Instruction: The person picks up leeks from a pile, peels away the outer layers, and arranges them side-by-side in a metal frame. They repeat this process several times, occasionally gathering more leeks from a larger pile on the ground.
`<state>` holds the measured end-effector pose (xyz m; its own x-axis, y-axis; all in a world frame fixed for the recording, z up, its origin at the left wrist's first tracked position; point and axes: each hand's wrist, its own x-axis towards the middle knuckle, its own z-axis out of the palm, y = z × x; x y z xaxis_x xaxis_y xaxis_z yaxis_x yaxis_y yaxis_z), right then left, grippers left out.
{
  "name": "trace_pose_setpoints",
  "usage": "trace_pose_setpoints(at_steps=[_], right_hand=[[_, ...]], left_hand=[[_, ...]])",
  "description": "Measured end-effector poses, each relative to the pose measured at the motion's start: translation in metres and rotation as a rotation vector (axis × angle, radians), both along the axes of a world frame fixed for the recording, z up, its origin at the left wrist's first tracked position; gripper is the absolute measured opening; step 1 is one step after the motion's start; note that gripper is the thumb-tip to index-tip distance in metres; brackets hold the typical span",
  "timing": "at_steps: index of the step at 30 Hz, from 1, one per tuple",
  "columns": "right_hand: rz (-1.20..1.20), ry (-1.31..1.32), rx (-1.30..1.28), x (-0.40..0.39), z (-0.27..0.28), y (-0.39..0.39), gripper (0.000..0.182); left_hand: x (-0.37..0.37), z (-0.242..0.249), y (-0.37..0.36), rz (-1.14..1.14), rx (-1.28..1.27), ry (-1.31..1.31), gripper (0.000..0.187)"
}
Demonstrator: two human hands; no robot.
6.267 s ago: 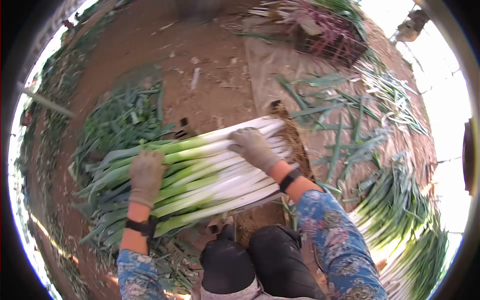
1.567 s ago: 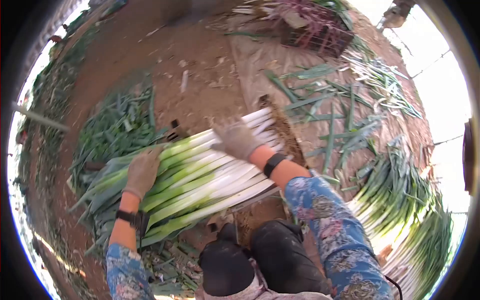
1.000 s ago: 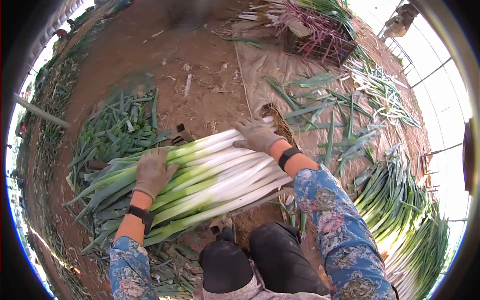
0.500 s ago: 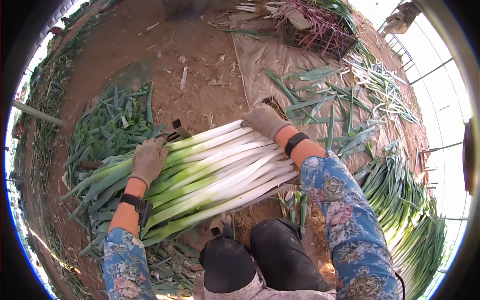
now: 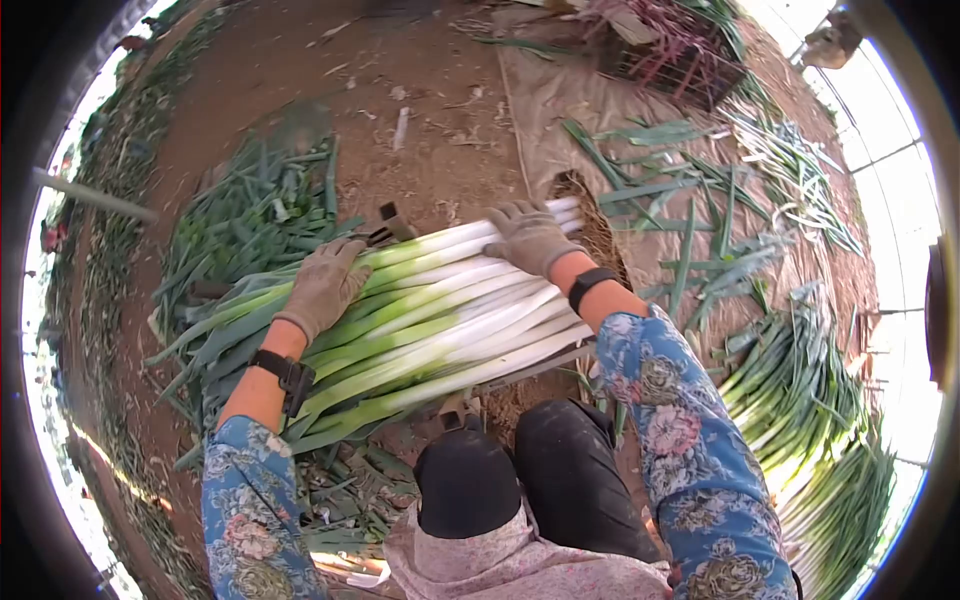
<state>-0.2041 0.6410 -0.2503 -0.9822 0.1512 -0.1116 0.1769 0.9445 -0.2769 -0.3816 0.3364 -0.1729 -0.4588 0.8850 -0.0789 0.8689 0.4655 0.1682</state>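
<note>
A broad layer of leeks (image 5: 450,315) lies side by side in front of me, white ends to the right and green leaves to the left. My left hand (image 5: 326,285), in a brownish glove, rests on the green part at the far edge, its fingers lying over the stalks. On the white stalks near their far right end lies my right hand (image 5: 530,238), gloved too, with its fingers spread. The stalk ends stick out past it. Part of the support under the leeks shows along the near edge.
Cut green leaves (image 5: 250,205) are heaped at the left. A dark crate (image 5: 690,72) with reddish strings stands at the far right. More leeks (image 5: 800,385) lie at the right, and loose leaves are scattered over a brown sheet (image 5: 555,110).
The view has shifted, so the scene sits further right. My right hand has moved back from the white ends onto the stalks, and its fingers have spread. My left hand lies flatter over the leeks.
</note>
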Motion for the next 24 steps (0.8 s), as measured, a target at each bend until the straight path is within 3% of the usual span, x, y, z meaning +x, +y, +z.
trace_pose_setpoints(at_steps=[2,5,13,16,18,19,20,21,22,23,24], right_hand=[[0.003,-0.002,0.033,0.000,0.000,0.001,0.067],[-0.008,0.016,0.028,0.001,-0.007,-0.001,0.066],[0.001,-0.020,0.029,0.001,0.005,-0.003,0.067],[0.009,0.094,0.076,0.000,-0.005,-0.004,0.066],[-0.014,-0.092,-0.054,-0.008,-0.009,0.002,0.064],[0.035,0.106,0.036,-0.004,-0.043,0.007,0.062],[0.073,0.151,0.217,-0.003,-0.054,0.003,0.056],[0.097,0.201,0.402,-0.002,-0.066,0.000,0.051],[-0.058,0.056,0.265,-0.006,-0.036,-0.017,0.045],[-0.236,0.179,0.204,-0.007,-0.048,-0.032,0.036],[-0.147,0.241,-0.084,0.002,-0.028,-0.042,0.044]], left_hand=[[0.004,0.032,-0.013,0.006,-0.092,-0.006,0.052],[-0.002,0.041,-0.056,0.024,-0.149,0.078,0.056],[0.008,0.018,-0.061,0.095,-0.100,0.201,0.060],[0.010,0.012,-0.064,0.093,-0.068,0.213,0.062],[-0.007,-0.014,-0.079,0.024,0.078,0.271,0.060],[-0.007,-0.007,-0.078,0.016,0.140,0.136,0.058],[-0.007,-0.011,-0.073,0.078,0.062,0.143,0.058],[-0.018,-0.031,-0.082,-0.013,0.131,0.201,0.060],[-0.023,-0.038,-0.090,-0.070,0.153,0.261,0.062],[-0.029,-0.040,-0.095,-0.099,0.141,0.280,0.062],[-0.040,-0.050,-0.100,-0.040,0.074,0.264,0.061]])
